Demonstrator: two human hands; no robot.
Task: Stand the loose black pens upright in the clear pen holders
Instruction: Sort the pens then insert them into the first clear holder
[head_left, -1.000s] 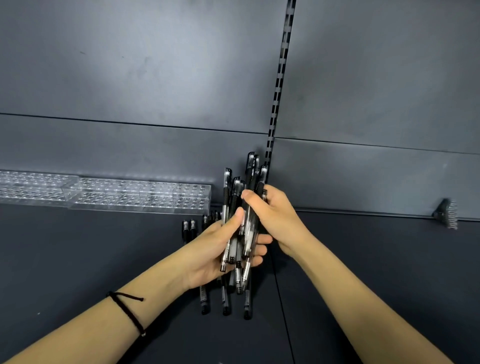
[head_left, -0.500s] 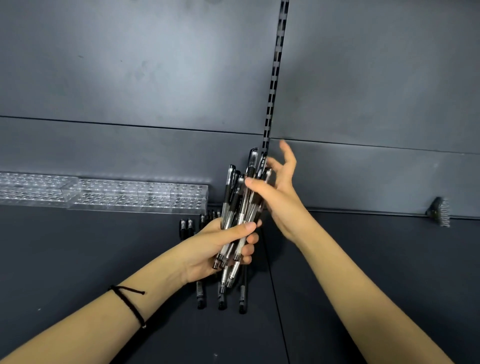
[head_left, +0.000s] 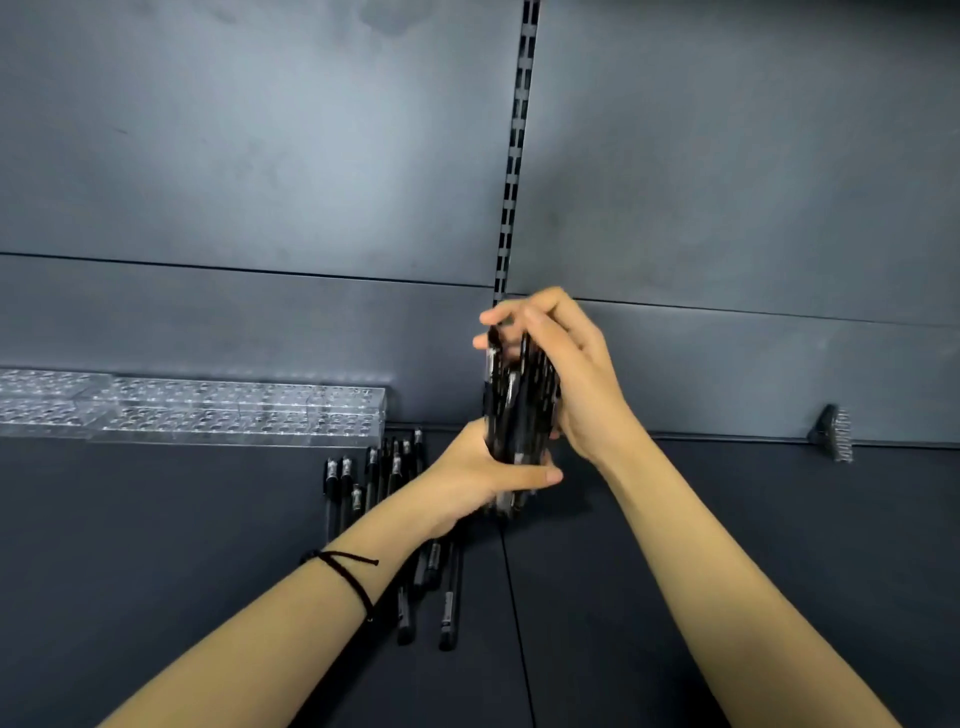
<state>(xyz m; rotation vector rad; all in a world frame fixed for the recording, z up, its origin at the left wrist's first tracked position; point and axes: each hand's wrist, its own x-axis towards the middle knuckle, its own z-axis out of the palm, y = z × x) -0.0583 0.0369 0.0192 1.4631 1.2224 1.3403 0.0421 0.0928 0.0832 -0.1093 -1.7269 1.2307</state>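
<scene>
A bundle of black pens (head_left: 511, 410) stands nearly upright above the dark shelf, held between both hands. My left hand (head_left: 478, 470) grips its lower end from the left. My right hand (head_left: 563, 374) wraps its upper part from the right, fingers curled over the pen tops. More loose black pens (head_left: 384, 467) lie flat on the shelf under my left forearm, with some ends showing lower down. The clear pen holders (head_left: 208, 410) stand in a row along the back wall at the left, their holes holding no pens where I can see.
The dark shelf surface (head_left: 727, 545) runs right and left. A slotted vertical upright (head_left: 514, 156) rises up the back panel behind my hands. A small black bracket (head_left: 834, 431) sits at the back right. A seam (head_left: 517, 623) splits the shelf below the bundle.
My right hand has gone from spread fingers at the pen tops to a closed grip round the bundle's upper part. The bundle now stands straighter and tighter.
</scene>
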